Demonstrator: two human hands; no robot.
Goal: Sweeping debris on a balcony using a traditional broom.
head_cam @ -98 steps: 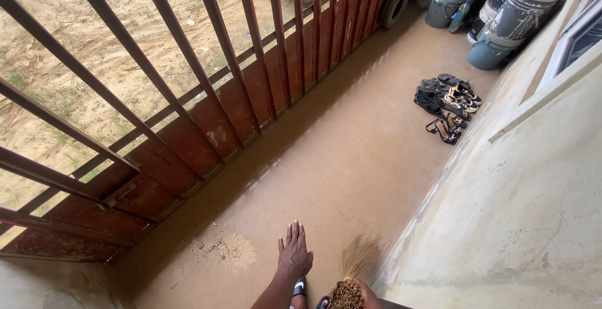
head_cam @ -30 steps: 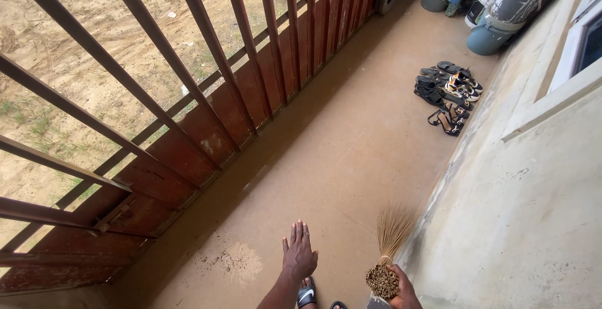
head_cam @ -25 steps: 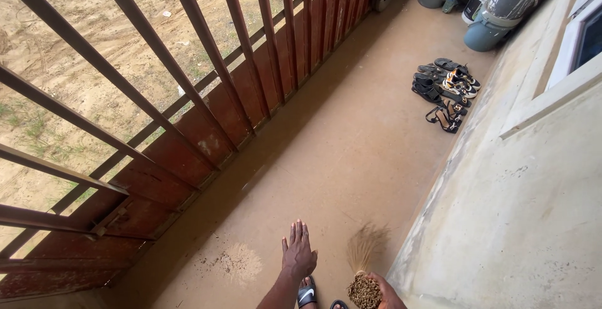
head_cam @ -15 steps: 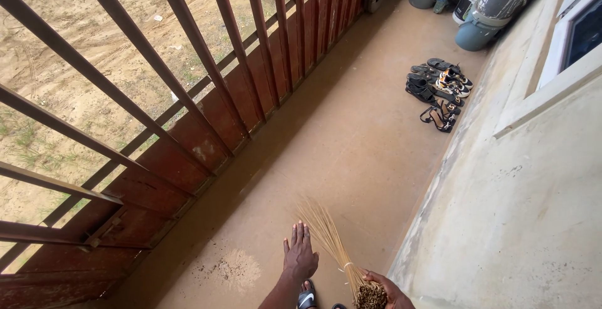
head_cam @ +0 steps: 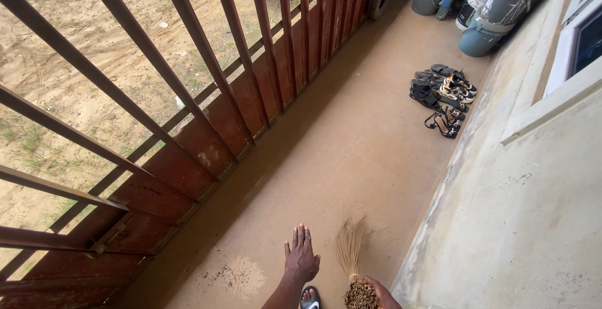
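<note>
View from the head camera, looking down a narrow porch. The right hand (head_cam: 378, 291) was closed around the bound end of a straw broom (head_cam: 355, 265), fingers clamped on the bundle at the bottom edge of the view; the bristles fanned upward and away from the hand, their tips blurred over the brown floor (head_cam: 351, 152) beside the base of the concrete wall (head_cam: 527, 208). The left hand (head_cam: 301, 260) was held out flat, palm down, fingers straight and only slightly apart, holding nothing (whether it touched the floor could not be told). Under its wrist a sandal (head_cam: 309, 297) showed. A small heap of dirt (head_cam: 238, 276) lay on the floor just left of the left hand. A red railing (head_cam: 207, 127) with slanted bars closed the porch on the left. Farther off, several pairs of shoes (head_cam: 444, 95) lay against the wall, and buckets (head_cam: 495, 8) stood at the far end.
</note>
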